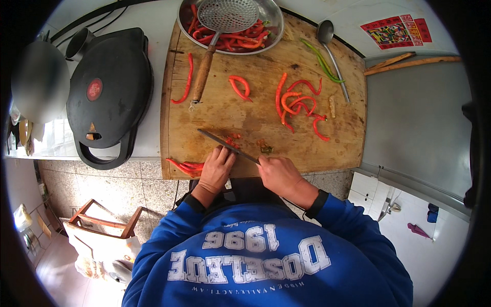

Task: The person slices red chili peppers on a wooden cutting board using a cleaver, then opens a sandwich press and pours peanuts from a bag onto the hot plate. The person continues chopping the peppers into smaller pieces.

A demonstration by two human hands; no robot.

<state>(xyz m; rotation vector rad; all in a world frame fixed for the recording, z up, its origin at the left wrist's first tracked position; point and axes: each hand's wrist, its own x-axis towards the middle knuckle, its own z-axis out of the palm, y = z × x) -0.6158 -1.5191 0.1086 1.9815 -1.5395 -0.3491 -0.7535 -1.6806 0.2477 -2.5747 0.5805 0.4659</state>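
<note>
My right hand (281,175) grips the handle of a kitchen knife (218,139), its blade seen nearly edge-on and slanting to the far left. My left hand (217,169) holds several red chili peppers (184,167) down at the near edge of the wooden cutting board (215,115). Their ends stick out to the left of that hand; the rest is hidden beneath it. Its fingertips are against the blade's near side. Just beyond the blade lie chopped red chili pieces (233,139). A small heap of scraps (264,146), partly green, sits to their right.
Whole red chilies (295,100) lie at the right, with green chilies (322,61) and a metal ladle (333,50) farther back. A skimmer (205,69) rests on a metal bowl (181,23) of red chilies. Left of the board stands a black electric griddle (111,84).
</note>
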